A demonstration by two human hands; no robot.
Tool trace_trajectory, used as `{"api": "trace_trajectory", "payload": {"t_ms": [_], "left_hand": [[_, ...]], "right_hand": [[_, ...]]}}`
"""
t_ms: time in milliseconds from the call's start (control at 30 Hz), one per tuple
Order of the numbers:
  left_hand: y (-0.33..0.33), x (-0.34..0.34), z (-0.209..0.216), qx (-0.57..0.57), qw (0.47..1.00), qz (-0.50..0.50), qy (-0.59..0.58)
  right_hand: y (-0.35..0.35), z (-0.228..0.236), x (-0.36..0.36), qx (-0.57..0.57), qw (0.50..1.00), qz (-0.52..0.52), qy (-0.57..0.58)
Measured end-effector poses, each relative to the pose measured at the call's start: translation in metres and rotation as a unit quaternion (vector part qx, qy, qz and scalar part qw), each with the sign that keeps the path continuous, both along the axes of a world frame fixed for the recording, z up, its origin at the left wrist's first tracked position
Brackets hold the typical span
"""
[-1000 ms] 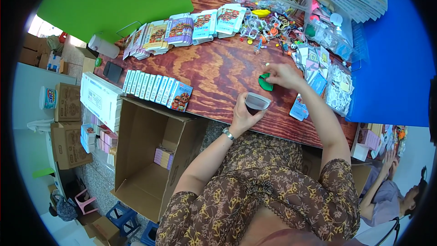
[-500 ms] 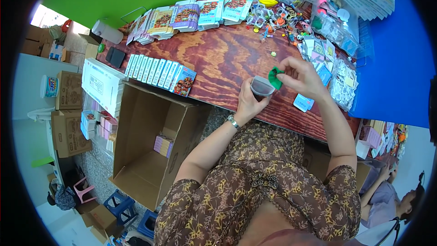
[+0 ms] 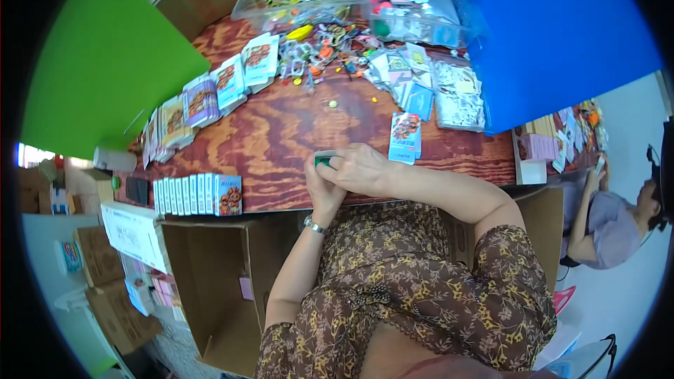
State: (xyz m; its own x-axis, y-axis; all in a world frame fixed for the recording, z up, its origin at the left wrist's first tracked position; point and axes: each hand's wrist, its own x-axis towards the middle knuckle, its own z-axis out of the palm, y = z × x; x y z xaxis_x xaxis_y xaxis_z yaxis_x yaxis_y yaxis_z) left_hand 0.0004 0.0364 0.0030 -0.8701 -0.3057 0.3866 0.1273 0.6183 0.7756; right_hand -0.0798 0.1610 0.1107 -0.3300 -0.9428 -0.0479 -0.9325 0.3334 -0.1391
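Near the table's front edge my left hand (image 3: 324,188) is closed around a small box (image 3: 325,153), mostly hidden by my fingers. My right hand (image 3: 364,168) is bent over the box's mouth, its fingers pressed on a small soft-looking green piece (image 3: 323,161). Part of that piece shows at the opening; its exact kind is hidden. Both hands touch each other. To their right lie flat printed cartons (image 3: 405,137). Beyond the hands, a tiny yellow flower-shaped trinket (image 3: 333,104) rests on the wood.
A row of filled boxes (image 3: 228,195) stands at the left edge, above an open cardboard box (image 3: 207,288). Fanned flat cartons (image 3: 201,100) lie farther back. Behind are loose trinkets (image 3: 326,49), a clear bin (image 3: 302,10) and a bag of white packets (image 3: 460,95). A co-worker (image 3: 604,224) sits at right.
My view has swung to the right. My right hand has brought the green piece from beside the box down to its mouth, and the hands have come together.
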Motion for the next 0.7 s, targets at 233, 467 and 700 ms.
{"api": "trace_trajectory", "payload": {"t_ms": [233,467,700], "left_hand": [[0.006,0.003,-0.002,0.120,0.991,0.034,-0.043],[0.007,-0.002,-0.007,0.109,0.993,0.015,-0.043],[0.006,0.000,-0.007,0.115,0.992,0.009,-0.045]], "right_hand": [[0.105,-0.001,-0.092,-0.278,0.921,-0.273,-0.019],[0.268,-0.072,-0.184,-0.047,0.865,-0.489,0.104],[0.262,-0.054,-0.178,-0.104,0.823,-0.558,0.017]]}}
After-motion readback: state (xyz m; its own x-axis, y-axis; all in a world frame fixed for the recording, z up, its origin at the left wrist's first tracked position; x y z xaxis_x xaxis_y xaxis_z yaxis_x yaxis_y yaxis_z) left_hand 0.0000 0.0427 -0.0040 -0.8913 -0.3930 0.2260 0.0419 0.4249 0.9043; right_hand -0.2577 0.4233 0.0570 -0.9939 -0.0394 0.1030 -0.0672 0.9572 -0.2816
